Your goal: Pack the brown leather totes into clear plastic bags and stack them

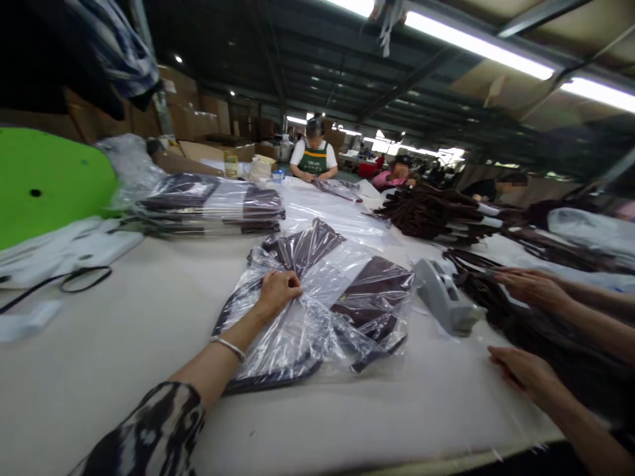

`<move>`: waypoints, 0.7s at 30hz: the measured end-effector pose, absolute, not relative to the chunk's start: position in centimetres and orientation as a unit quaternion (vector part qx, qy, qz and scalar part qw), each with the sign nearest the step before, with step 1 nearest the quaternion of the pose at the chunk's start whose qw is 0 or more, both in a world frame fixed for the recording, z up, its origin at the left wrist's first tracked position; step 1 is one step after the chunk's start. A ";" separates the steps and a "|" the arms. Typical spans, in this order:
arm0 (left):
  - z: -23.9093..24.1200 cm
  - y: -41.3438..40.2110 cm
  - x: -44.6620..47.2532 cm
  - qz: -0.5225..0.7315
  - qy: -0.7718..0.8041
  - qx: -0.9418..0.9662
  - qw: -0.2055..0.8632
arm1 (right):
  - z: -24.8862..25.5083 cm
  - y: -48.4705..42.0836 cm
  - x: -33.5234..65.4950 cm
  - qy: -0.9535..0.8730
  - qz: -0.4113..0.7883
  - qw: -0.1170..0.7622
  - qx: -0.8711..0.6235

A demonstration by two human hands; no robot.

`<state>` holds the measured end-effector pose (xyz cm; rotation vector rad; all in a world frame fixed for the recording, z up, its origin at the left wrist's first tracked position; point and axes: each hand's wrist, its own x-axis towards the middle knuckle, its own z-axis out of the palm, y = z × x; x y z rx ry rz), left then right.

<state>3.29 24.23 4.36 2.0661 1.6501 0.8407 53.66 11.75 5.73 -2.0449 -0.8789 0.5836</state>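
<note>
My left hand (pixel 280 291) is closed in a pinch on the gathered middle of a clear plastic bag (pixel 317 324). Inside the bag lies a folded dark brown item (pixel 380 287) with a pale band across it; its exact kind is hard to make out. Right of the bag stands a grey tape dispenser (pixel 446 301). My right hand (pixel 526 373) is just beyond the dispenser's near end, its thumb and fingertips pinched together on what looks like a strip of clear tape, faint against the table.
A stack of bagged dark items (pixel 213 205) lies at the back left, near a green board (pixel 49 178). A brown pile (pixel 436 215) sits at the back right. A co-worker's hands (pixel 538 287) handle dark goods at right. Another person (pixel 313 155) works across the table.
</note>
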 end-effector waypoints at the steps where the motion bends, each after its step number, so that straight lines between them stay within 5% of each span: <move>1: 4.1 24.4 3.2 0.302 0.586 0.729 0.183 | 6.2 12.0 53.0 -0.371 0.242 0.398 -0.803; 5: 3.4 24.6 3.1 0.314 0.582 0.726 0.189 | 10.2 14.5 43.6 -0.581 0.345 0.310 -0.669; 10: 3.7 24.2 3.2 0.318 0.583 0.723 0.191 | 14.1 19.6 25.9 -0.739 0.481 0.093 -0.463; 15: 4.0 24.4 3.4 0.311 0.597 0.717 0.181 | 11.0 26.1 18.3 -0.830 0.329 -0.044 -0.448; 21: 3.8 24.8 3.2 0.298 0.597 0.722 0.185 | 8.5 30.5 18.2 -0.833 0.277 -0.078 -0.473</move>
